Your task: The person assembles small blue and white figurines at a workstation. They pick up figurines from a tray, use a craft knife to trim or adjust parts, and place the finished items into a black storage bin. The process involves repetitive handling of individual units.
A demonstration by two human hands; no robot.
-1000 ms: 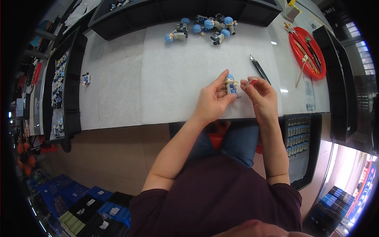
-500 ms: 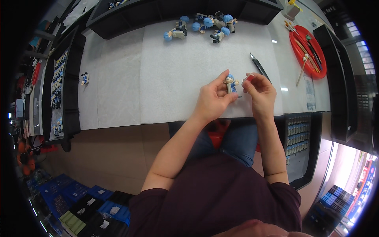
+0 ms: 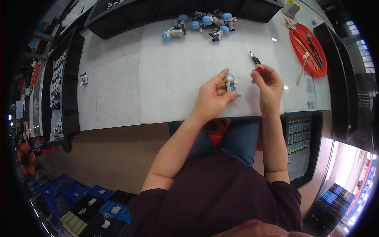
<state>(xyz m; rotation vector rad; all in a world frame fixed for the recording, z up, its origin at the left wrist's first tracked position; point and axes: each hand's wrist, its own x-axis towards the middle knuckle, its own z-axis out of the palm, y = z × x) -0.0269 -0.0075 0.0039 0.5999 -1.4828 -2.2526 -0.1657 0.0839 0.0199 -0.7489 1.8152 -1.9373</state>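
My left hand (image 3: 210,99) is closed around a small blue-haired figurine (image 3: 231,83), held upright over the white sheet with its front showing between thumb and fingers. To its right, apart from the figurine, my right hand (image 3: 270,85) pinches a small red and pale piece (image 3: 258,68) between thumb and fingers; its exact kind is too small to tell. Just beyond that hand lies a slim black tool with a pointed metal tip (image 3: 254,58), its rear end hidden by the hand.
Several blue-haired figurines (image 3: 208,21) lie at the sheet's far edge, before a long black tray (image 3: 150,17). A red plate (image 3: 299,33) with brushes and sticks is at right. Black trays of figurines stand at left (image 3: 74,75) and lower right (image 3: 309,173). One small figure (image 3: 83,79) lies at left.
My right hand has moved right and slightly away from the figurine, carrying the small red piece, and now covers part of the black tool. My left hand stays nearly still.
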